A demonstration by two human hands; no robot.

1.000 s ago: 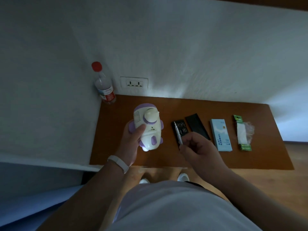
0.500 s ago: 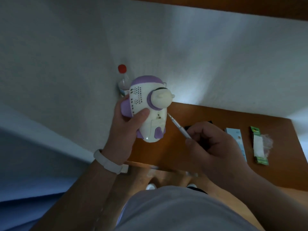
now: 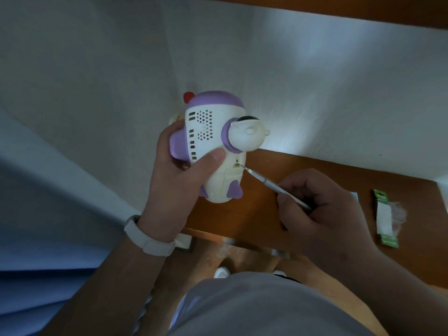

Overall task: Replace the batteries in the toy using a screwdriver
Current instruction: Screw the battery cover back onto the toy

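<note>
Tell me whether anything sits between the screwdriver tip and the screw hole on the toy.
Nothing visible does. The screwdriver, pinched in the right hand, has its tip right at the screw hole on the toy. The thumb of the left hand presses the shell beside the hole, not over it.

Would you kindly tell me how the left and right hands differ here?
The left hand wraps round the toy, thumb across its body; the right hand pinches the thin screwdriver. The left hand sits higher in view than the right hand. The left wrist wears a wristband; the right is bare. Both grip something.
</note>
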